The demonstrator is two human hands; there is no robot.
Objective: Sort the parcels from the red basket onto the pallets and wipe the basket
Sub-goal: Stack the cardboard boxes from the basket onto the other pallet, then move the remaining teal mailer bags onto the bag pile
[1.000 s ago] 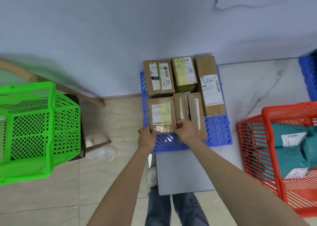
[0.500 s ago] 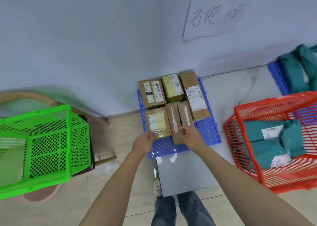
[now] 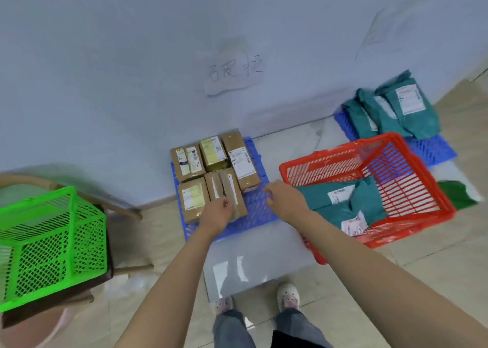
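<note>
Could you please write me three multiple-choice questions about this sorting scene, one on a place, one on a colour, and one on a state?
1. Where do the brown cardboard boxes lie?
A. in the green basket
B. on the blue pallet by the wall
C. on the chair

2. What colour are the soft parcels in the red basket?
A. teal
B. yellow
C. white

3. What is the right hand doing?
A. gripping a cardboard box
B. wiping the basket with a cloth
C. holding nothing, over the pallet beside the red basket

Answers: 1 B, the boxes sit in two rows on the blue pallet against the wall. 2 A, teal bags with white labels fill the basket. 3 C, its fingers hold nothing, while the left hand rests on the front boxes.
</note>
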